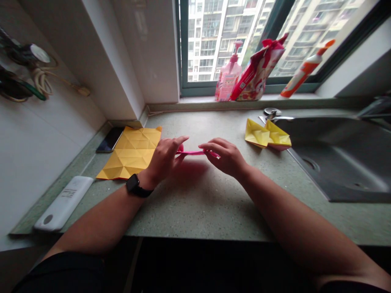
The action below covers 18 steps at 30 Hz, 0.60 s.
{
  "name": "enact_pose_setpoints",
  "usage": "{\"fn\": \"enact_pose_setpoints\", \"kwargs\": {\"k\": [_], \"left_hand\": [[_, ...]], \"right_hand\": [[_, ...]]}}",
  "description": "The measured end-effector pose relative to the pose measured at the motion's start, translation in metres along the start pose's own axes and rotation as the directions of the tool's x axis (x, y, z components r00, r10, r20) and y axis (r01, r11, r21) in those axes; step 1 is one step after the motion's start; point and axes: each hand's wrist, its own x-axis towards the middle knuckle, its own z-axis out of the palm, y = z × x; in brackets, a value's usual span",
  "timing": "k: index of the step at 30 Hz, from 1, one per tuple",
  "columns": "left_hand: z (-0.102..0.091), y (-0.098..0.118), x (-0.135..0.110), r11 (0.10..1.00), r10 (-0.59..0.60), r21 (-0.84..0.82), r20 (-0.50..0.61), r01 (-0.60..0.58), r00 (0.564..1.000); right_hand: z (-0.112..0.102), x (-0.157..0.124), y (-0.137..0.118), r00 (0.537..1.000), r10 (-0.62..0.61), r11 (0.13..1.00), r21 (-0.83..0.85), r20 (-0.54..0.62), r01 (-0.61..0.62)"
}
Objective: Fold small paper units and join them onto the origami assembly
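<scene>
A piece of pink paper (194,153) is stretched between my two hands, seen nearly edge-on above the counter. My left hand (166,156), with a dark watch at the wrist, grips its left end between thumb and fingers. On the other end, the fingers of my right hand (224,154) are closed, and they hide part of the paper. Beside my left hand lies a creased orange-yellow sheet of paper (134,148). To the right, near the sink, sits a folded yellow paper shape (267,134) with two open pockets.
A steel sink (342,162) is set in the speckled counter (195,211) at right. A phone (110,139) and a white power bank (64,203) lie at left. On the windowsill stand a pink pump bottle (228,79), a red bag (258,75) and an orange-and-white bottle (304,73).
</scene>
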Motion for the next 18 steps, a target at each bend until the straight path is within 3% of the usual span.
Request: {"fn": "enact_pose_setpoints", "kwargs": {"k": [3, 6, 10, 12, 16, 18], "left_hand": [[-0.004, 0.002, 0.003, 0.997, 0.044, 0.064, 0.043, -0.047, 0.998], [-0.002, 0.000, 0.005, 0.989, 0.082, 0.107, 0.141, -0.098, 0.987], [0.006, -0.009, 0.003, 0.992, 0.109, 0.017, 0.407, -0.127, 0.907], [0.008, -0.015, 0.001, 0.993, 0.119, -0.051, 0.480, -0.107, 0.869], [0.002, -0.022, 0.000, 0.987, 0.150, -0.130, 0.518, -0.096, 0.842], [-0.002, -0.022, 0.002, 0.995, 0.102, -0.054, 0.480, -0.086, 0.871]], "right_hand": [[-0.004, 0.001, -0.005, 0.999, -0.037, 0.997, -0.068, 0.013, 0.038], [-0.004, 0.000, -0.004, 0.990, -0.083, 0.988, -0.118, 0.114, 0.096], [0.003, -0.005, 0.003, 0.925, -0.075, 0.992, -0.066, 0.373, 0.107], [0.007, -0.008, 0.007, 0.888, -0.048, 0.996, -0.038, 0.457, 0.074], [0.008, -0.008, 0.010, 0.859, -0.011, 0.998, -0.044, 0.512, 0.039], [0.007, -0.007, 0.009, 0.855, 0.027, 0.996, -0.092, 0.517, 0.024]]}}
